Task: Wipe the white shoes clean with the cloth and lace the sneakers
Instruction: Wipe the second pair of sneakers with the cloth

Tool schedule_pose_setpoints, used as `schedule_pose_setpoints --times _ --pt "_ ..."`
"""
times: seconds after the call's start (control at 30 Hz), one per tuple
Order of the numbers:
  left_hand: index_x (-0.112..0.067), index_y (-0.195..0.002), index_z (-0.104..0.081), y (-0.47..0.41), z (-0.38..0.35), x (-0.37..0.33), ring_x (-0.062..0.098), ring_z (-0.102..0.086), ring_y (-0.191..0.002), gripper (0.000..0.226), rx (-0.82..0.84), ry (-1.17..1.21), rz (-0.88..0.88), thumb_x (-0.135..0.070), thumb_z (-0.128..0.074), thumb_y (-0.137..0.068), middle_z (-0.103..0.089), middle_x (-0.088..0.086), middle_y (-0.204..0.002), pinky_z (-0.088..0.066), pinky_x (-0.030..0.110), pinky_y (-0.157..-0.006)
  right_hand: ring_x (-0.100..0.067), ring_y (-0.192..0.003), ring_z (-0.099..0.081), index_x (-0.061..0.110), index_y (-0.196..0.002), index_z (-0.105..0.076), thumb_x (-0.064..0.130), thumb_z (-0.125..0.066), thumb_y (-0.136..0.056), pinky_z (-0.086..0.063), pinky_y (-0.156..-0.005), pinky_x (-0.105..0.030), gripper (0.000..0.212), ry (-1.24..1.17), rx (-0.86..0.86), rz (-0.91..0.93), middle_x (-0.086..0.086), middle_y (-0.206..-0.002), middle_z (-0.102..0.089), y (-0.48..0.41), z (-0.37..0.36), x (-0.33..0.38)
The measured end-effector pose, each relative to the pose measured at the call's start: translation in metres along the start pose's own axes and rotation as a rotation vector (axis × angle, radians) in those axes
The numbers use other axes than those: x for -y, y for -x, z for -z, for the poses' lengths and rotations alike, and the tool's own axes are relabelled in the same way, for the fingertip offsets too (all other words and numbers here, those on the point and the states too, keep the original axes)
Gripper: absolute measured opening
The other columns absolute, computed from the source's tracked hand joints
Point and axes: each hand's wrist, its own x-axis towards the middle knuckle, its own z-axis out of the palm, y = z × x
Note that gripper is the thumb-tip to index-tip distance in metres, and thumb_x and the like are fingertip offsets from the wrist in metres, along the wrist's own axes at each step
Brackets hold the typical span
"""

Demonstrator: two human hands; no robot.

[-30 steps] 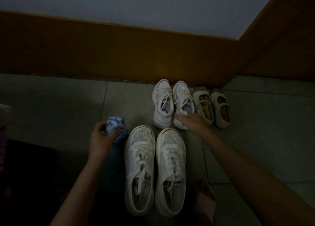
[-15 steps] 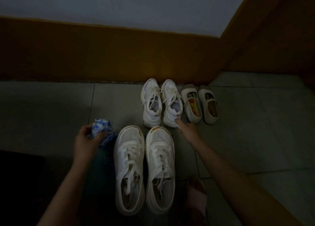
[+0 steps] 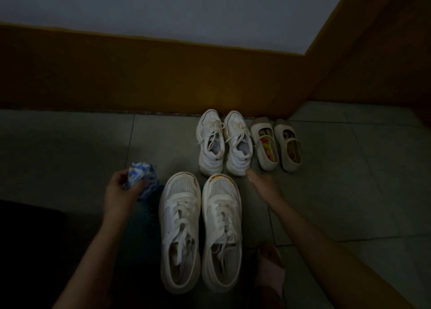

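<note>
Cloth (image 3: 141, 176) in curled left fingers (image 3: 136, 188); right fingers (image 3: 253, 176) loose.

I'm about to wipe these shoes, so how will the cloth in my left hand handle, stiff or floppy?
Probably floppy: the cloth is crumpled into folds in the left hand. Likely light, since that hand alone holds it. Loose parts spilling out of the grip may trail while wiping.

Grips cloth (image 3: 141, 176) in left hand (image 3: 121, 192), fingers curled; holds right hand (image 3: 261, 183) forward, fingers straight, both forearms outstretched
</note>
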Motion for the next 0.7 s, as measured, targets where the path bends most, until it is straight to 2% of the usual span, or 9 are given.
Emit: schedule_pose_setpoints --times 0.07,0.13,0.23,0.33,0.4,0.47,0.53,0.63,0.7 --pt "0.007 -0.117 -0.051 0.0 0.001 0.0 0.022 -0.053 -0.094 0.038 0.004 0.016 0.005 0.002 -0.064 -0.081 -0.058 0.024 -0.116 -0.046 0.035 -0.079 -0.021 -0.061 -0.05 0.019 -0.051 -0.049 0.056 -0.055 -0.083 -0.035 -0.065 -0.031 0.049 -0.025 0.015 0.009 -0.002 -0.056 -0.049 0.0 0.001 0.01" --pt "0.006 -0.116 -0.052 0.0 0.002 -0.001 0.021 -0.053 -0.093 0.037 0.001 0.009 0.005 0.002 -0.064 -0.081 -0.059 0.022 -0.113 -0.046 0.033 -0.074 -0.021 -0.07 -0.057 0.014 -0.067 -0.061 0.058 -0.058 -0.08 -0.041 -0.066 -0.031 0.046 -0.03 0.057 0.02 -0.005 -0.069 -0.058 -0.002 -0.003 0.031" --pt "0.005 -0.115 -0.052 -0.001 0.003 0.0 0.02 -0.053 -0.093 0.037 -0.001 0.014 0.005 -0.001 -0.066 -0.081 -0.059 0.021 -0.113 -0.045 0.034 -0.078 -0.028 -0.093 -0.064 0.006 -0.104 -0.065 0.064 -0.062 -0.071 -0.051 -0.089 -0.042 0.066 0.001 0.1 0.122 -0.014 -0.099 -0.069 -0.001 -0.021 0.071" --pt "0.004 -0.116 -0.052 -0.002 0.006 0.0 0.021 -0.054 -0.095 0.038 -0.007 0.036 0.012 -0.002 -0.066 -0.081 -0.059 0.018 -0.112 -0.047 0.035 -0.08 -0.027 -0.083 -0.063 0.009 -0.09 -0.067 0.063 -0.058 -0.076 -0.049 -0.081 -0.038 0.057 0.17 0.227 0.242 -0.012 -0.09 -0.068 0.002 -0.045 0.109" --pt "0.004 -0.116 -0.052 -0.003 0.007 -0.001 0.019 -0.053 -0.093 0.038 -0.025 0.04 0.002 0.0 -0.065 -0.081 -0.058 0.015 -0.108 -0.049 0.026 -0.07 -0.024 -0.071 -0.057 0.011 -0.083 -0.064 0.063 -0.054 -0.079 -0.043 -0.068 -0.032 0.053 0.326 0.306 0.286 -0.009 -0.077 -0.061 0.006 -0.062 0.132" --pt "0.005 -0.116 -0.052 -0.003 0.008 -0.002 0.018 -0.053 -0.093 0.037 -0.045 0.044 -0.014 0.001 -0.064 -0.081 -0.056 0.012 -0.105 -0.047 0.013 -0.061 -0.025 -0.085 -0.06 0.014 -0.099 -0.066 0.069 -0.05 -0.077 -0.043 -0.074 -0.032 0.061 0.472 0.352 0.338 -0.007 -0.095 -0.065 0.006 -0.079 0.145" --pt "0.005 -0.116 -0.052 -0.003 0.01 -0.001 0.018 -0.054 -0.091 0.036 -0.063 0.058 -0.019 0.002 -0.063 -0.082 -0.056 0.011 -0.105 -0.046 0.008 -0.059 -0.029 -0.105 -0.059 0.015 -0.111 -0.064 0.071 -0.048 -0.077 -0.041 -0.083 -0.035 0.067 0.596 0.394 0.389 -0.006 -0.114 -0.064 0.009 -0.094 0.151" --pt "0.008 -0.115 -0.052 -0.004 0.013 -0.002 0.015 -0.054 -0.082 0.035 -0.083 0.092 -0.014 0.004 -0.062 -0.081 -0.056 0.013 -0.103 -0.045 0.003 -0.057 -0.032 -0.114 -0.054 0.014 -0.121 -0.057 0.071 -0.044 -0.081 -0.036 -0.083 -0.037 0.071 0.81 0.41 0.458 -0.01 -0.118 -0.058 0.012 -0.105 0.154" --pt "0.008 -0.114 -0.052 -0.003 0.014 -0.001 0.01 -0.054 -0.076 0.034 -0.095 0.12 -0.001 0.005 -0.062 -0.081 -0.056 0.012 -0.101 -0.045 0.002 -0.055 -0.03 -0.107 -0.056 0.014 -0.119 -0.057 0.071 -0.044 -0.081 -0.034 -0.079 -0.035 0.07 0.867 0.388 0.496 -0.009 -0.115 -0.06 0.013 -0.108 0.154"
